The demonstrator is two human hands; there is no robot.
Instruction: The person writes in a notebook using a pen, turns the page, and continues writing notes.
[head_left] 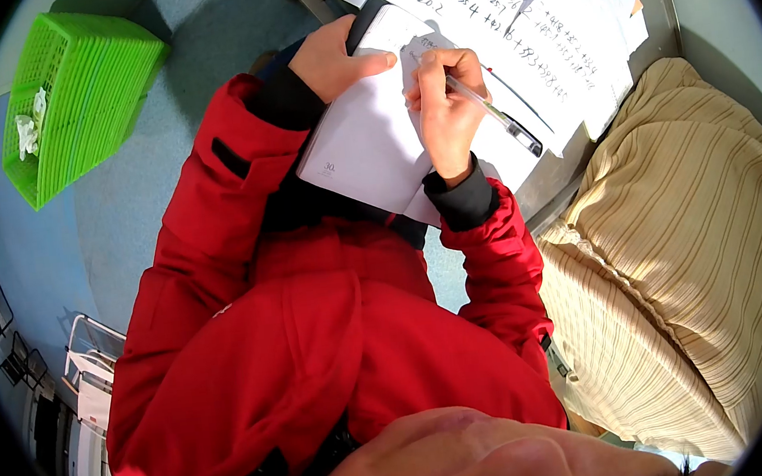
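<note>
An open notebook (pixel 363 140) with white pages and a dark cover lies tilted in front of me. My left hand (pixel 334 59) grips its upper left edge, thumb flat on the page and the other fingers hidden behind it. In my right hand (pixel 451 105) is a pen (pixel 509 124) with a clear barrel and a black end, pinched between thumb and fingers. This hand rests on the right-hand page beside small lines of handwriting (pixel 419 46). The pen's tip is hidden by the fingers.
Loose paper sheets (pixel 564 50) with handwritten numbers cover the table beyond the notebook. A stack of green plastic baskets (pixel 102 104) with crumpled white tissue stands on the floor at left. Striped beige fabric (pixel 678 212) covers something bulky at right. A folding chair (pixel 94 381) is at lower left.
</note>
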